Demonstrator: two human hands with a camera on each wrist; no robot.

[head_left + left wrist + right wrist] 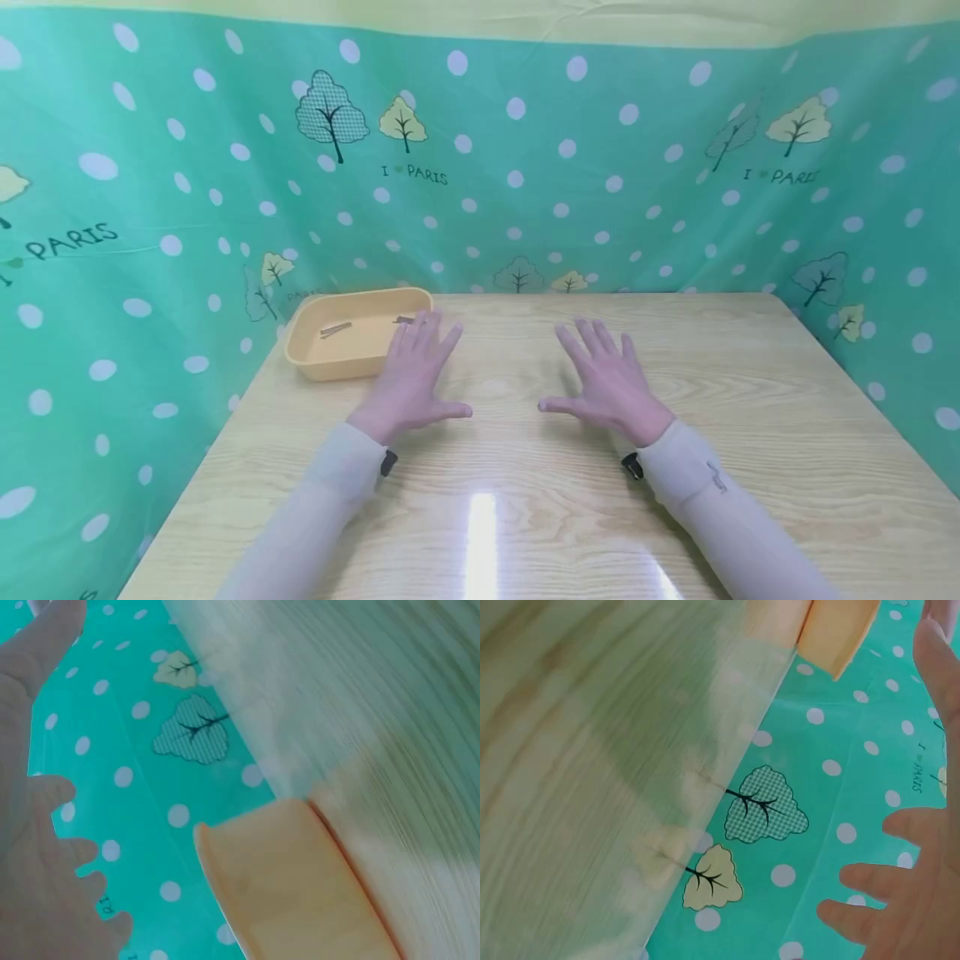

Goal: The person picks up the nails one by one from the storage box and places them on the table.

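My left hand (408,379) is spread palm down over the table, its fingers overlapping the right end of a shallow yellow-orange tray (360,367) in the head view. Inside that tray lie a few small brownish strips (335,330), with another dark piece (405,320) beside the left fingertips. My right hand (611,383) is also spread, over the right middle of the table, with nothing in its fingers. Both thumbs point inward, towards each other. In the left wrist view the tray's side wall (300,877) shows close to the hand, and its contents are hidden.
A light wood-grain table (750,400) spreads under both hands, with bright light reflections near its front. Behind it and at both sides hangs a green dotted curtain (517,208) with printed trees. A dark band piece (632,465) shows at the right wrist.
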